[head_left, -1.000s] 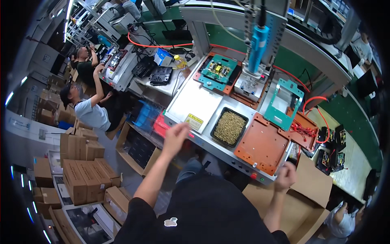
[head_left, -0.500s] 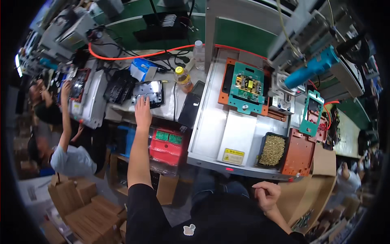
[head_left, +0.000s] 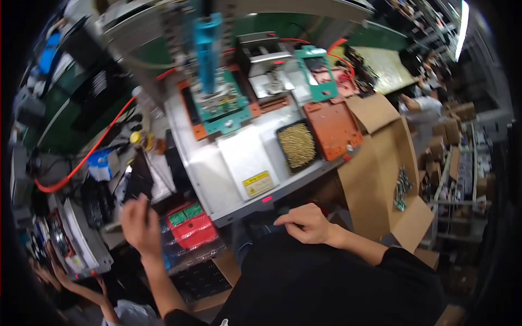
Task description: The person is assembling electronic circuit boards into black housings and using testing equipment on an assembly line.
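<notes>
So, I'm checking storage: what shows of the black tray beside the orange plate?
The black tray is open, roughly rectangular with rounded corners, and looks plastic. Small brassy pieces fill it. It lies flat on the silvery machine bed, beside the orange plate. Neither the left hand nor right hand touches it.

Blurred black casing [head_left: 140,176] tilts by the left hand [head_left: 141,224].

Yellow label [head_left: 258,183], print unreadable, on white plate [head_left: 244,152]

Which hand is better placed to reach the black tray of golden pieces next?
Likely the right hand, nearer the black tray and apparently empty; the left hand is farther, left of the red item.
</notes>
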The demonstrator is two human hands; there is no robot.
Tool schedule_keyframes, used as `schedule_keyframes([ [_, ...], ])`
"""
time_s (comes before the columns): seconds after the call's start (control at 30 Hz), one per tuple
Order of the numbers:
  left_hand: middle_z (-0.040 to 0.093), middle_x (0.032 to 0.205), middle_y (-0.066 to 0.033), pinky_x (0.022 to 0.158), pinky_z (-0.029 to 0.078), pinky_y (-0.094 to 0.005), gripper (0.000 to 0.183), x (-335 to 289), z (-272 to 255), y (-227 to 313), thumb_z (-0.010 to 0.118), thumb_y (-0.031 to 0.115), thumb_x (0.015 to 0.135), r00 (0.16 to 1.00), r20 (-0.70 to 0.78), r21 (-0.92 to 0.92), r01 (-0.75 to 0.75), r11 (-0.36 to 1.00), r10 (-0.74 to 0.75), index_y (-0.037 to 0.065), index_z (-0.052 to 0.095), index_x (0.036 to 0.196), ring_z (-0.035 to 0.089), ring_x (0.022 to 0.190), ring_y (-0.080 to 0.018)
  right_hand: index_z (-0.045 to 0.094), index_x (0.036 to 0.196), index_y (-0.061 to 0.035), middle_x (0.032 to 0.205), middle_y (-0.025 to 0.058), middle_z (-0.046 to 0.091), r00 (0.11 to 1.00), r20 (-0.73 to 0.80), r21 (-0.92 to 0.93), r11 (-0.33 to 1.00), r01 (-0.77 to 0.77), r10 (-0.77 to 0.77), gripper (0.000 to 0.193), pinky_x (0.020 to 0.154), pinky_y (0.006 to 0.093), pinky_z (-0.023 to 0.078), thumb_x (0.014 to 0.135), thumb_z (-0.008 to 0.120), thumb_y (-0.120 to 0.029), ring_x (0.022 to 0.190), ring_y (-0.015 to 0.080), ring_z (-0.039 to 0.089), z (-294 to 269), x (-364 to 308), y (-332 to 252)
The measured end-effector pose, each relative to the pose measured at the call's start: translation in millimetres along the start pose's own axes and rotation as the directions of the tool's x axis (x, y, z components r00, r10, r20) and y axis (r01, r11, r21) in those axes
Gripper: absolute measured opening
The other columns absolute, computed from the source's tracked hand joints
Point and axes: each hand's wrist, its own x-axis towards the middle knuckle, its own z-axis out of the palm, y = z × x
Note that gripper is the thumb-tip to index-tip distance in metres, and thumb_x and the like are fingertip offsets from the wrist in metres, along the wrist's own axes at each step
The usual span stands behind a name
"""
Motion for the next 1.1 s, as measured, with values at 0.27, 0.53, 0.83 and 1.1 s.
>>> schedule_keyframes([
  [0.27, 0.062, 0.092, -0.0071, 0.068, 0.047, -0.0388, 0.044, 59, 130, 300, 0.073, 0.006, 0.071, 0.892, 0.112, -0.558, -0.308, 0.77, 0.438, 0.007, 0.073, 0.115, 0.061, 0.08, -0.0254, 0.073, 0.09, -0.0017, 0.069, 0.0113, 0.066, 0.9, -0.435, -0.228, 0.968, -0.099, -0.01, 0.018, 0.054, 0.0344, 0.052, 0.077, 0.064, 0.007, 0.057, 0.0253, 0.066, -72, -77, 31],
  [0.53, 0.063, 0.098, -0.0158, 0.081, 0.05, -0.0459, 0.03, 86, 307, 423, 0.072, 0.01, 0.079, 0.744, 0.408, -0.522, -0.285, 0.804, 0.529, 0.003, 0.072, 0.109, 0.061, 0.094, -0.0369, 0.074, 0.094, -0.0025, 0.081, 0.0167, 0.072, 0.573, -0.817, -0.256, 0.85, -0.46, 0.064, 0.014, 0.062, 0.0364, 0.055, 0.083, 0.065, -0.001, 0.067, 0.0298, 0.07, -206, -215, 148],
  [0.83, 0.061, 0.104, -0.017, 0.09, 0.048, -0.0405, 0.032, 90, 322, 412, 0.068, -0.003, 0.085, 0.614, 0.646, -0.421, -0.211, 0.882, 0.454, 0.0, 0.072, 0.117, 0.059, 0.1, -0.0342, 0.072, 0.106, -0.0054, 0.108, 0.0211, 0.071, -0.043, -0.898, 0.044, -0.008, -0.999, 0.438, 0.022, 0.081, 0.05, 0.053, 0.089, 0.058, -0.007, 0.096, 0.04, 0.068, -378, -535, 404],
  [1.1, 0.064, 0.118, -0.0174, 0.094, 0.05, -0.0461, 0.033, 74, 281, 463, 0.066, -0.001, 0.085, 0.752, 0.594, -0.262, -0.157, 0.952, 0.287, 0.004, 0.07, 0.118, 0.061, 0.11, -0.0389, 0.067, 0.122, -0.0051, 0.094, 0.0219, 0.073, -0.003, -0.784, -0.099, -0.131, -0.986, 0.62, 0.038, 0.079, 0.0467, 0.056, 0.092, 0.067, -0.028, 0.091, 0.0367, 0.072, -407, -536, 428],
])
